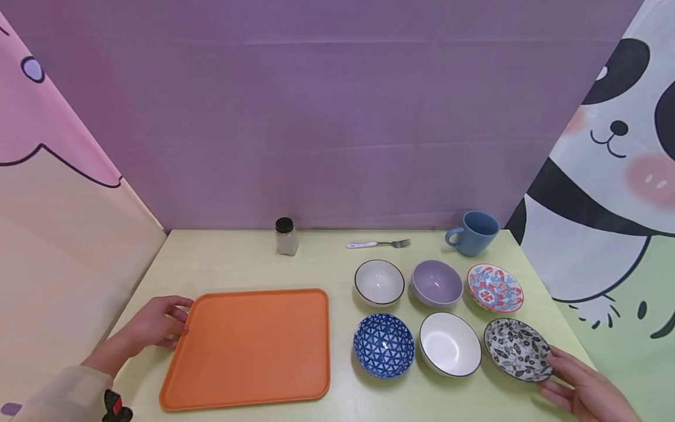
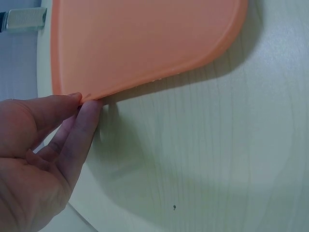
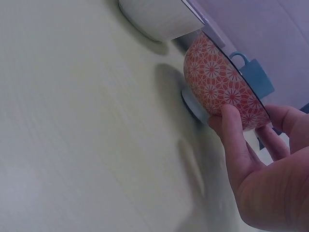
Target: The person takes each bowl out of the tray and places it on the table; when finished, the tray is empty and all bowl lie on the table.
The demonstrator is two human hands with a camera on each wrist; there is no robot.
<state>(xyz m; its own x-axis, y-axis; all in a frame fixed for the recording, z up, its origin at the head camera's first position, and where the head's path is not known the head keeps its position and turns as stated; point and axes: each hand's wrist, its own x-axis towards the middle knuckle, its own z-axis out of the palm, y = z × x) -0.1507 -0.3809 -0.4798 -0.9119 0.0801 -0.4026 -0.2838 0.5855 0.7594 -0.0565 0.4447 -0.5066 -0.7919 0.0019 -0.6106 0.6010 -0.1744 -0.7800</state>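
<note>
My left hand [image 1: 158, 322] pinches the left edge of an orange tray [image 1: 248, 351] near its far corner. In the left wrist view the thumb lies over the rim and the fingers are under it, with a shadow along that edge. At the right, my right hand [image 1: 585, 387] grips the near right rim of a patterned bowl [image 1: 518, 350], thumb and fingers on either side. This bowl has black leaves on white inside; its red floral outside [image 3: 212, 72] shows in the right wrist view, tilted in the hand.
Beside the held bowl stand a white bowl [image 1: 450, 344], a blue triangle-patterned bowl [image 1: 384, 346], a dark-rimmed bowl [image 1: 379, 282], a purple bowl [image 1: 436, 283] and a red-blue floral dish [image 1: 495, 288]. Farther back are a black-capped jar [image 1: 286, 237], a fork [image 1: 378, 244] and a blue mug [image 1: 474, 234].
</note>
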